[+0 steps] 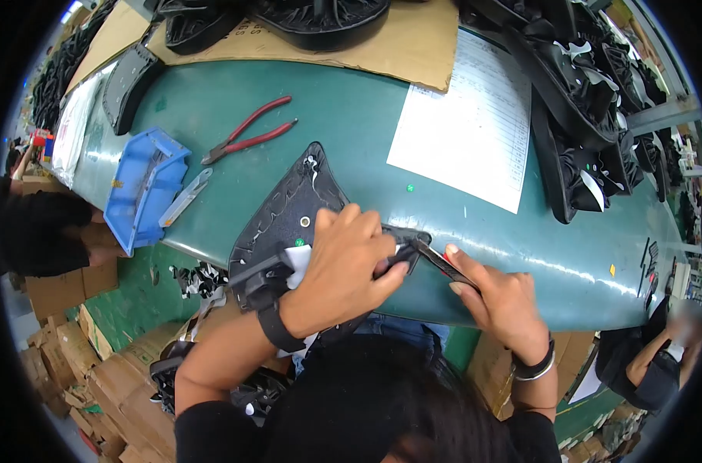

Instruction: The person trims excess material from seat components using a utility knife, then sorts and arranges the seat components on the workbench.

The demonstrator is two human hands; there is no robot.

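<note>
A black covered panel (281,208) with a pointed end and wrinkled, folded-over edges lies underside up at the table's near edge. My left hand (347,258) rests over it, fingers bent and closed on its right-hand edge. In my right hand (505,297) is a slim, dark knife (443,264) with a red part under the thumb. Its tip touches or nearly touches the panel's edge, just beyond my left fingers. The exact contact is too small to tell. My left hand and wrist hide part of the panel.
Red-handled cutting pliers (250,131), a blue bin (138,197) and a pale cutter (186,197) lie on the green table (351,100). Beyond are a printed sheet (466,123), cardboard (412,42) and piled black parts (582,116). Other people sit at both sides; cartons (127,378) stand below.
</note>
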